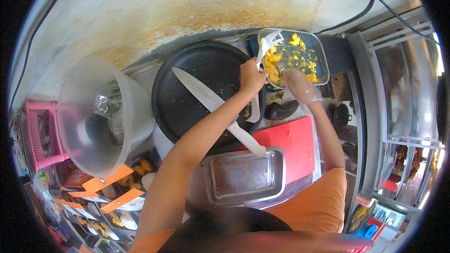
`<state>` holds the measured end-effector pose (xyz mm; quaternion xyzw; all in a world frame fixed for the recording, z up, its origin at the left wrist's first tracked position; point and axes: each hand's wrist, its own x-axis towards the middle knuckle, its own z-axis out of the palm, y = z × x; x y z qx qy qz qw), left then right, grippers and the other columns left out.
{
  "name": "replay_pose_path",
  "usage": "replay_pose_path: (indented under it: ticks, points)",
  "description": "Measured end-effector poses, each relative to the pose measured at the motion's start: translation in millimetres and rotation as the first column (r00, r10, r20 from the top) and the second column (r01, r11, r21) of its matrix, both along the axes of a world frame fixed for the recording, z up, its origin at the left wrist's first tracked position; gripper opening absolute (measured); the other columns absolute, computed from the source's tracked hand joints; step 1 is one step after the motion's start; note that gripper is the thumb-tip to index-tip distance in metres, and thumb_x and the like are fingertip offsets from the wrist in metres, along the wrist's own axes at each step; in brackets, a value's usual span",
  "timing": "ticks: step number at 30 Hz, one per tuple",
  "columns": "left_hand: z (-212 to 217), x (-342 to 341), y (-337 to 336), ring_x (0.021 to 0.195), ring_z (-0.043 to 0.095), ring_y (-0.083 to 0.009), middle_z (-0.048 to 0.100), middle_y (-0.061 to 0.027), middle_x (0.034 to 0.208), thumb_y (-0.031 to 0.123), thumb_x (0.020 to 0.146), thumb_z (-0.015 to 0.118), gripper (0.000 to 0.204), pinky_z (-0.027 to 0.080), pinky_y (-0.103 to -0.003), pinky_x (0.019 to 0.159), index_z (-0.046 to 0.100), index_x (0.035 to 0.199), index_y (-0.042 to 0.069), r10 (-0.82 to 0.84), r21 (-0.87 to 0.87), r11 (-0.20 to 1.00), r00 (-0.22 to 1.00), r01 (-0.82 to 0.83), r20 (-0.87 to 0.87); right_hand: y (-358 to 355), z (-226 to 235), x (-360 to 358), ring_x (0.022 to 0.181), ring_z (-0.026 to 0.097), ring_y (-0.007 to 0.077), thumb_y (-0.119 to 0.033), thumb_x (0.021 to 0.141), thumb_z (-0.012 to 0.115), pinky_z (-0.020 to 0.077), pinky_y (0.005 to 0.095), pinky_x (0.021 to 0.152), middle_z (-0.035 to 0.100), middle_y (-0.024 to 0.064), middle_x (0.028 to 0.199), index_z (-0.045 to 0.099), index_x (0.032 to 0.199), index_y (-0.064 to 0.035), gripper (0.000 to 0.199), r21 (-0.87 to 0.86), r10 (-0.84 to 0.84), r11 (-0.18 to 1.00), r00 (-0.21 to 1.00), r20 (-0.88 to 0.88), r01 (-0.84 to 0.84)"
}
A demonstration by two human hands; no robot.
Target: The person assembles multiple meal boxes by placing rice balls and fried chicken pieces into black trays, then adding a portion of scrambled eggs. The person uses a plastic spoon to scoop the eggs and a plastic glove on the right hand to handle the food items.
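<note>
My left hand (253, 78) is closed on a white paper packet (269, 43) with a printed label, held over the left rim of a metal tray (323, 61). Inside that tray, yellow food pieces (272, 60) lie on a wire mesh, thickest at the left. In a clear plastic glove, my right hand (300, 87) reaches over the tray's near edge. Its fingers are curled round a small grey metal utensil (280, 67), whose kind I cannot tell. Left of my hands, a large knife (199, 89) rests across a round black pan (178, 107), partly behind my left forearm.
An oblong metal tray (243, 199) overlaps a red cutting board (300, 147). A big translucent tub (89, 117) stands left, beside a pink basket (44, 133). Containers with orange tags (108, 178) are at lower left. A glass display case (408, 98) stands right.
</note>
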<state>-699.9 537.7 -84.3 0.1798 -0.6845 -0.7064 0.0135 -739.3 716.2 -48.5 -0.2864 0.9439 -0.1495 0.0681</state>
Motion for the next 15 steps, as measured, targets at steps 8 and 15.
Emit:
replay_pose_path:
  ticks: [8, 15]
  points:
    - [-7, 5, 8, 0.059, 0.067, -0.0211, 0.066, -0.0162, 0.074, -0.011, 0.073, 0.066, 0.039, 0.057, -0.029, 0.048, 0.057, 0.111, -0.011, 0.096, 0.089, 0.992, 0.995, -0.094, -0.016, 6, 9, -1, 0.058, 0.057, 0.0258, -0.011, 0.085, 0.054, 0.0438, 0.0343, 0.051, 0.061, 0.0106, 0.070, 0.064, 0.090, -0.0030, 0.014, -0.123, -0.061, 0.983, 0.883, 0.465, 0.133]
    - [-10, 10, 2, 0.063, 0.068, -0.0229, 0.067, -0.0179, 0.085, -0.008, 0.074, 0.066, 0.041, 0.058, -0.029, 0.050, 0.058, 0.115, -0.008, 0.047, -0.032, 0.998, 0.991, -0.052, -0.127, 25, 6, 9, 0.045, 0.034, 0.0005, -0.013, 0.090, 0.056, 0.0233, 0.0162, 0.038, 0.047, -0.0080, 0.062, 0.063, 0.099, -0.0048, 0.015, -0.332, -0.054, 0.569, 0.438, 0.897, 0.752]
